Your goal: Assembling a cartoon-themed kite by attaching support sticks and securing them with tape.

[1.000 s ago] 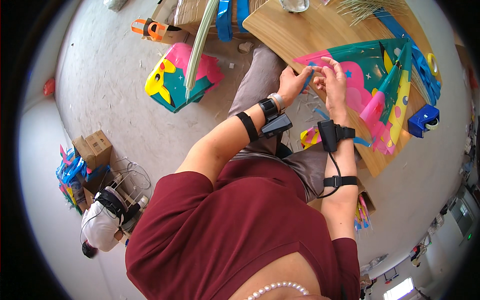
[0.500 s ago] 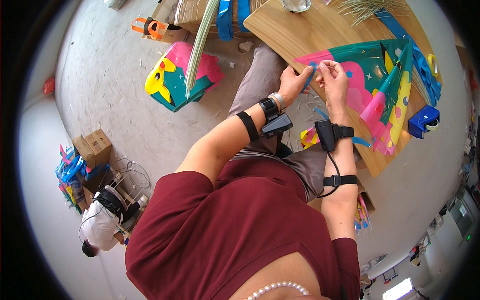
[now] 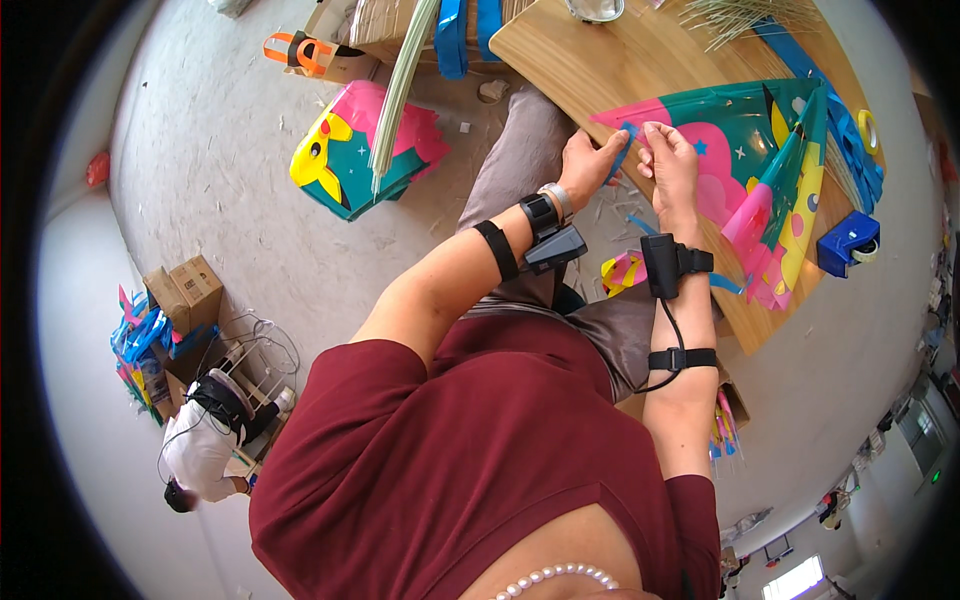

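Note:
A triangular plastic kite sheet point(image 3: 715, 165), printed in pink, teal and yellow, lies on the wooden table with its pink corner pointing at my hands. My left hand point(image 3: 585, 168) pinches a narrow blue strip point(image 3: 620, 158) between thumb and fingers beside that corner. Just right of it, over the pink part, my right hand point(image 3: 671, 165) is closed, thumb and forefinger pressed together close to the strip's upper end. What sits between those right fingertips is too small to make out.
A wooden table point(image 3: 575, 55) carries thin sticks point(image 3: 745, 18), blue ribbon point(image 3: 795, 55), yellow tape point(image 3: 867, 131) and a blue tape dispenser point(image 3: 846, 240). More printed sheets point(image 3: 350, 160) and a stick bundle point(image 3: 402, 100) are to the left. A person point(image 3: 203, 450) sits far left.
My right hand has shifted slightly right and its fingers have curled a little. My left hand stays almost still with the blue strip.

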Motion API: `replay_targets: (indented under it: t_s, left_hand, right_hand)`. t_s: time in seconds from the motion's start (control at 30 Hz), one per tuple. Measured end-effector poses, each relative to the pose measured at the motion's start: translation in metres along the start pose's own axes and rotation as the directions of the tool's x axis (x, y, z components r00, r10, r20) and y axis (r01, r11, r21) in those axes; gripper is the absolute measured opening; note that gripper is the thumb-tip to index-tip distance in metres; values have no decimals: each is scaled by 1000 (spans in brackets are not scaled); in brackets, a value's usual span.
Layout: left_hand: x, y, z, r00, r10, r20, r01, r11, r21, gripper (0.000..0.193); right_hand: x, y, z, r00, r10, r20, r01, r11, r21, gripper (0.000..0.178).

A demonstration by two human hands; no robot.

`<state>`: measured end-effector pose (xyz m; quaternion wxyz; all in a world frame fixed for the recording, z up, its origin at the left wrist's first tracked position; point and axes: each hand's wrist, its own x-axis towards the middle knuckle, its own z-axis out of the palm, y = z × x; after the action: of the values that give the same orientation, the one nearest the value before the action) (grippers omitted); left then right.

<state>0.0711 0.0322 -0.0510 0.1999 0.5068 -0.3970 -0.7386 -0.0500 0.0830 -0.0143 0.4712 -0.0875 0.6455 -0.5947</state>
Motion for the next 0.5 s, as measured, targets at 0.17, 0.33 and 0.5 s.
replay_targets:
  t_s: [0.17, 0.33, 0.5]
  left_hand:
    - [0, -1, -1, 1000, -2, -1, 2, 1000, 9, 36]
    - [1, 0, -1, 1000, -16, 10, 16, 1000, 0, 39]
    - [0, 1, -2, 1000, -17, 17, 17, 1000, 0, 40]
  right_hand:
    - [-2, -7, 7, 999, 31, -24, -31, 999, -7, 19]
    - [-2, -8, 6, 999, 40, -19, -40, 999, -14, 20]
    - [0, -7, 5, 997, 63, -36, -67, 991, -120, 22]
